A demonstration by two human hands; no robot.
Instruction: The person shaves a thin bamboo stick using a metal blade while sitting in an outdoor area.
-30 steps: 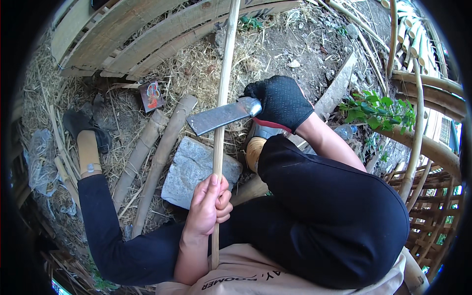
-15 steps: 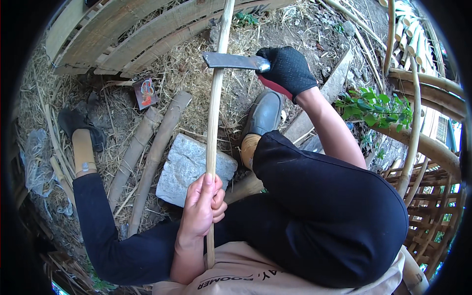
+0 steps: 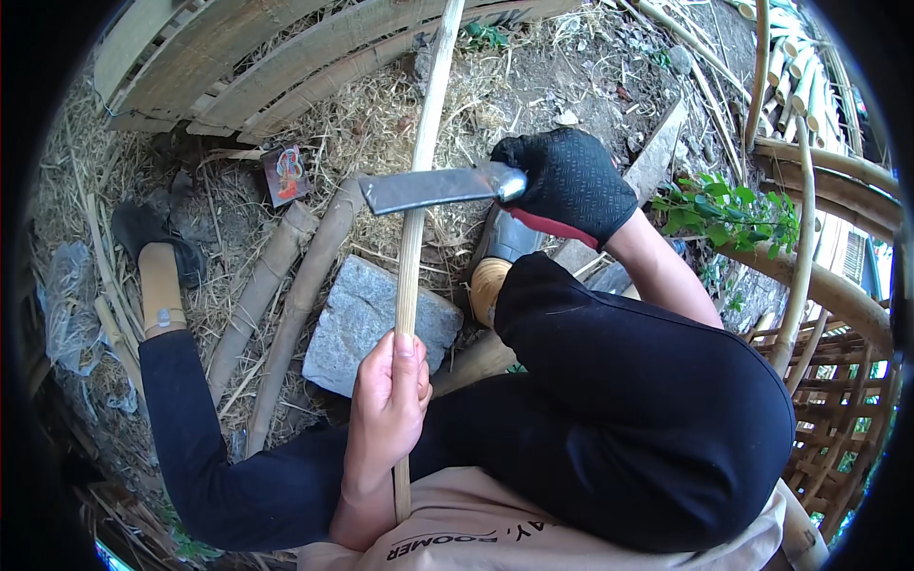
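Observation:
My bare left hand (image 3: pixel 389 398) is closed around a long, pale strip of wood or bamboo (image 3: pixel 409 276), low down near my lap. From there the strip runs up past the top of the picture; its lower end rests against my shirt. On my right hand (image 3: pixel 569 183) is a black glove with a red edge, its fingers wrapped round the handle of a knife with a broad, blunt-ended blade (image 3: pixel 428 189). That blade lies across the strip, above my left hand. The glove hides most of the knife's handle.
Beneath the strip sits a grey stone block (image 3: pixel 367 328), with bamboo poles (image 3: pixel 303 285) to its left. Wooden slats (image 3: pixel 286 71) stand at the far left. To the right are a leafy plant (image 3: pixel 728 214), a bamboo frame (image 3: pixel 804 247) and a woven basket (image 3: pixel 838 409). Straw covers the ground.
The knife and my right hand have come down along the strip, nearer to me, and the blade now reaches farther left across it. The strip's upper end has tilted slightly right.

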